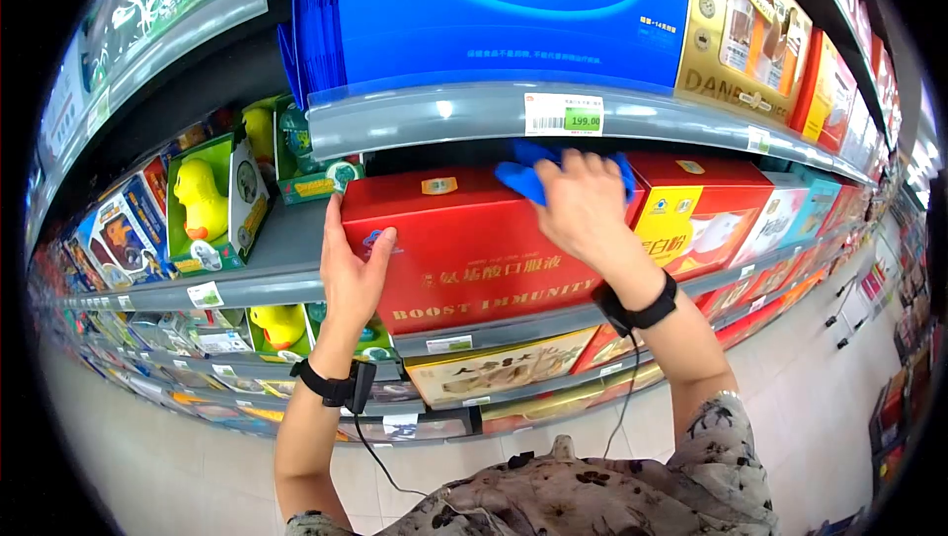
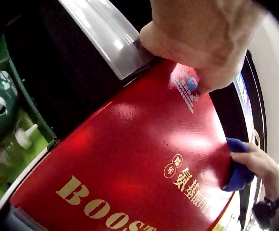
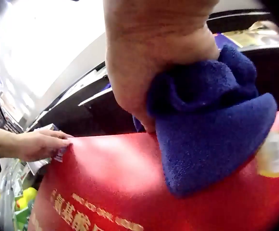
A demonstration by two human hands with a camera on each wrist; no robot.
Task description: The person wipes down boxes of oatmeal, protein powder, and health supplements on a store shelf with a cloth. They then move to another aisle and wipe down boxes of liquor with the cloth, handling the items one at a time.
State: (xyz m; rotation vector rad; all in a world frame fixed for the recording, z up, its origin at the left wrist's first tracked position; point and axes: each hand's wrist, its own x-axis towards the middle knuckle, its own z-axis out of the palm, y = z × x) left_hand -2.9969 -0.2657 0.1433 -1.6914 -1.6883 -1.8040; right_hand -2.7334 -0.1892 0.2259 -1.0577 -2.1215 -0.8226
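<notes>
A large red box (image 1: 474,249) with gold lettering stands on a middle shelf. My left hand (image 1: 354,269) holds its left end, fingers along the side and thumb on the front. At the box's top edge, toward its right end, my right hand (image 1: 585,208) grips a blue cloth (image 1: 523,172). In the right wrist view the cloth (image 3: 206,139) lies bunched under the palm and drapes over the red box (image 3: 115,168). The left wrist view shows the left hand (image 2: 206,43) at the box corner, near a small blue logo.
Boxed yellow duck toys (image 1: 200,200) stand left of the red box, with a gap of bare shelf (image 1: 296,240) between. A yellow and red box (image 1: 696,215) adjoins on the right. Overhead, a shelf edge (image 1: 444,119) carries a blue box (image 1: 513,22) and a price tag.
</notes>
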